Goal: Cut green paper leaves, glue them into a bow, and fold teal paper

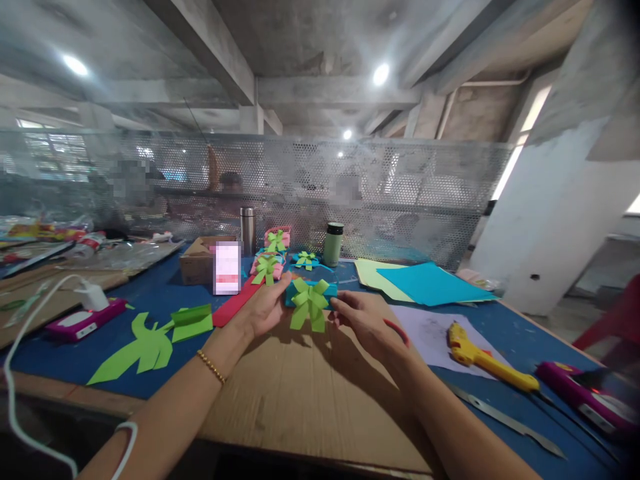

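Over the cardboard sheet [300,400], a small blue craft-foam basket [327,291] with a thin arched handle faces me. A light green bow [309,303] covers its front. My left hand [273,305] grips its left side, and my right hand [357,315] pinches its right end. Scissors with a red handle [397,330] lie partly hidden behind my right hand. Just beyond my left hand stand pink baskets [267,265] with green bows, and another blue basket [306,260] with a bow. A red strip [235,303] runs beside my left hand.
Green cut-out pieces [150,347] lie at left, near a purple power strip [87,320]. A lit phone [227,268] leans against a cardboard box [197,263]. Two bottles [333,245] stand behind. On the right are blue sheets [435,283], a yellow glue gun [490,363] and a metal blade [510,420].
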{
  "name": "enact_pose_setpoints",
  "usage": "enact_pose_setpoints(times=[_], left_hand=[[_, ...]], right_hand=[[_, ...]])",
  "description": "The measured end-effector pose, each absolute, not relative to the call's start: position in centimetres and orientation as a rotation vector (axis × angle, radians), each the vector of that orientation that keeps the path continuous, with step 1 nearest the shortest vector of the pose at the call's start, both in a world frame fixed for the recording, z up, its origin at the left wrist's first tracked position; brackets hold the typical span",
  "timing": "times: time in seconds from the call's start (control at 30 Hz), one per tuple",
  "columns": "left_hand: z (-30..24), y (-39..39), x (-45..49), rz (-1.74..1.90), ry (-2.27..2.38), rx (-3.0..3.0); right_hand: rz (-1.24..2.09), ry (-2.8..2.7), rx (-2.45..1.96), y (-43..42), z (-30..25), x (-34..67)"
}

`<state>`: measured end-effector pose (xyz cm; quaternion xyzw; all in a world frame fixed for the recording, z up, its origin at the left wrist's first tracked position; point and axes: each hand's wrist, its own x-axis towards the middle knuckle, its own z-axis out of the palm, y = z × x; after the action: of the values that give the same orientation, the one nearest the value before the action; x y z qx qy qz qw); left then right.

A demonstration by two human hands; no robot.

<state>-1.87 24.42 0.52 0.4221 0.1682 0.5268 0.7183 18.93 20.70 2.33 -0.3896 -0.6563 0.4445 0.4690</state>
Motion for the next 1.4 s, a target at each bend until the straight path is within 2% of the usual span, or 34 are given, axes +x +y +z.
enact_pose_setpoints(times=[0.3, 0.93, 1.17, 1.4], left_hand=[[-0.6, 24.9, -2.6, 1.095, 0.623, 1.126], [-0.9, 25.2, -2.6, 1.119, 0.663, 1.108], [0.4, 27.0, -5.4, 1.311, 0.688, 1.019], [1.9, 28.0, -9.3, 1.545, 0.772, 0.935]], right_hand=[[1.020, -1.563, -0.989, 22.4, 1.1, 20.2], [1.009, -1.650, -1.032, 22.3, 0.8, 20.3], [0.729, -1.651, -1.388, 25.6, 4.1, 22.8], [0.208, -1.917, -1.763, 36.2, 9.1, 20.5]])
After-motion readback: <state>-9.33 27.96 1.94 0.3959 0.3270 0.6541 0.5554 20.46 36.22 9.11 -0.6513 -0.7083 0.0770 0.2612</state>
